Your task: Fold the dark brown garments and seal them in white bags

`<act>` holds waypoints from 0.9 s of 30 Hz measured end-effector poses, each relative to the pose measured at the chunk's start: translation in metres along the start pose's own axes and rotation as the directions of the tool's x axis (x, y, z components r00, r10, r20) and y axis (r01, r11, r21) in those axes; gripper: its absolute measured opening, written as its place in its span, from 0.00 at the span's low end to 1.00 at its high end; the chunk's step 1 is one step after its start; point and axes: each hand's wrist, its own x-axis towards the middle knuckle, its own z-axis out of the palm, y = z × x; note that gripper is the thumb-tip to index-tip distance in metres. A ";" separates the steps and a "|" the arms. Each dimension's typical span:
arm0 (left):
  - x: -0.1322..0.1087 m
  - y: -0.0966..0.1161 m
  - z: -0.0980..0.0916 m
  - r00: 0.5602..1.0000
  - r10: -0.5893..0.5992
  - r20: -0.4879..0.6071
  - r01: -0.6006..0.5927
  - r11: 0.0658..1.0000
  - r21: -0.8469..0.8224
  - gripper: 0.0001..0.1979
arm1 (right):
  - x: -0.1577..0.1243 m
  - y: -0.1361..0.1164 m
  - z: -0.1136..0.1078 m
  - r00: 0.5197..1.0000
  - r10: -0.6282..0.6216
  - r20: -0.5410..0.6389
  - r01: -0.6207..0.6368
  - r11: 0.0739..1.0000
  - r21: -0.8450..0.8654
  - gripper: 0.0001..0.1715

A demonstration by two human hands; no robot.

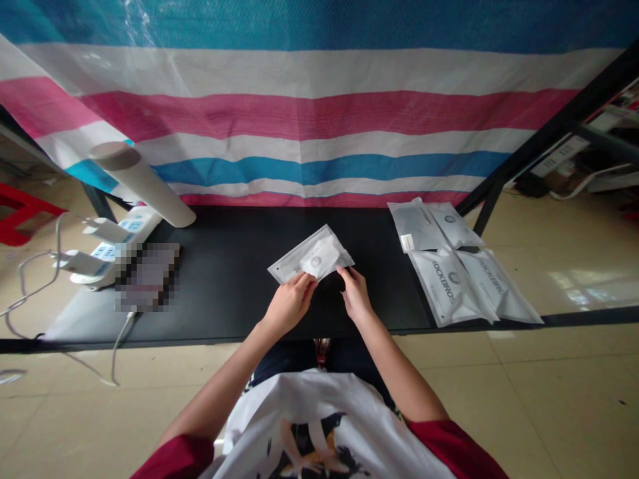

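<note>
A frosted plastic pouch (314, 256) with printed lettering and a round logo is tilted above the black tabletop in front of me. Something pale and bulky sits inside its right part; I cannot make out what. My left hand (292, 301) pinches the pouch's near edge around its middle. With thumb and fingers, my right hand (355, 291) grips the near right corner. Off to the right lie several similar pouches (452, 283), some marked ROCKBROS, laid side by side at the table's end.
On the left of the black table (224, 279) stand a white power strip (134, 223) with plugs, a leaning pale cylinder (150, 186) and a blurred-out device (148, 276) on a cable. A striped sheet (309, 113) hangs behind. Dark metal frame bars (504, 166) rise at the right.
</note>
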 end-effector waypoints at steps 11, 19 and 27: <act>0.000 -0.009 0.006 1.000 0.030 0.000 -0.030 0.982 0.188 0.10 | 0.011 -0.006 -0.003 0.983 0.180 -0.029 -0.167 0.954 0.249 0.12; 0.006 0.021 0.012 0.994 0.090 0.063 -0.090 0.996 -0.005 0.10 | -0.004 -0.003 0.011 0.993 0.022 0.115 -0.039 0.989 0.145 0.23; 0.011 0.030 0.012 0.995 0.078 0.069 -0.076 0.997 -0.030 0.10 | 0.001 0.003 -0.002 0.971 -0.138 0.195 0.179 0.961 -0.211 0.29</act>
